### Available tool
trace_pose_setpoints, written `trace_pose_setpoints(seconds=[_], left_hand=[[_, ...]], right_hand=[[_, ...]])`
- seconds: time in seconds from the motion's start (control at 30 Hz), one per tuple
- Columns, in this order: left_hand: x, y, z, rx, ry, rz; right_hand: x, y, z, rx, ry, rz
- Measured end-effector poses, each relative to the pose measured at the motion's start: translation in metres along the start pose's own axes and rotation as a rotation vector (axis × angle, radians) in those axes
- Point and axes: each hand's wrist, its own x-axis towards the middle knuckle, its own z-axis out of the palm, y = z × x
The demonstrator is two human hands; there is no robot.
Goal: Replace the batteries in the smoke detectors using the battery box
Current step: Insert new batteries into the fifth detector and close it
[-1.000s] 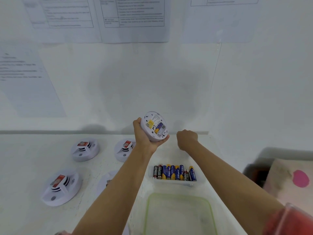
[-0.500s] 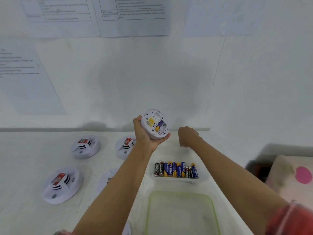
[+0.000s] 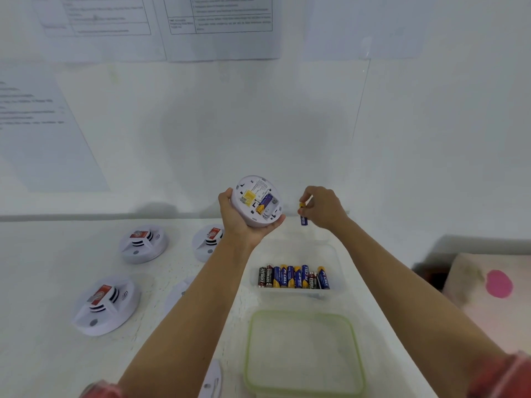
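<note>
My left hand (image 3: 244,225) grips a white round smoke detector (image 3: 257,201) raised above the table, its back facing me. One blue-and-yellow battery (image 3: 265,203) sits in its open compartment, beside an unfilled slot. Just to the right, my right hand (image 3: 323,209) pinches a second blue-and-yellow battery (image 3: 303,215) upright, a little apart from the detector. Below them the clear battery box (image 3: 334,255) holds a row of several batteries (image 3: 294,277).
Three smoke detectors lie face up on the white table at left: (image 3: 143,243), (image 3: 209,242), (image 3: 105,305). A fourth (image 3: 176,293) shows partly behind my left forearm. A green-rimmed lid (image 3: 304,351) lies near me. A detached white cover (image 3: 212,379) is at the bottom. A cushion (image 3: 488,294) is right.
My right hand, earlier a closed fist near the detector, now shows a battery pinched in its fingers. The left hand keeps the detector in about the same place.
</note>
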Motion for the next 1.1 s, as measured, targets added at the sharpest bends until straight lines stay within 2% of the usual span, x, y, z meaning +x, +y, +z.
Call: trace_pose_setpoints(seconds=[0.2,0.3,0.53,0.67,0.83,1.1], left_hand=[[-0.010,0.000,0.002,0.003,-0.039,-0.015],[-0.014,0.000,0.002,0.005,-0.050,-0.025],[-0.020,0.000,-0.007,0.032,-0.038,-0.035],[-0.025,0.001,-0.008,0.037,-0.056,-0.040],[-0.029,0.002,-0.009,0.056,-0.065,-0.017],[-0.032,0.001,-0.009,0.048,-0.057,-0.001]], right_hand=[[-0.008,-0.009,-0.014,0.377,0.134,0.000],[-0.013,-0.018,-0.020,0.487,0.188,-0.028],[-0.033,-0.042,-0.027,0.714,0.126,-0.107],[-0.039,-0.051,-0.018,0.668,0.078,-0.075],[-0.047,-0.060,-0.002,0.472,0.135,-0.102],[-0.054,-0.068,0.011,0.424,0.171,-0.005]])
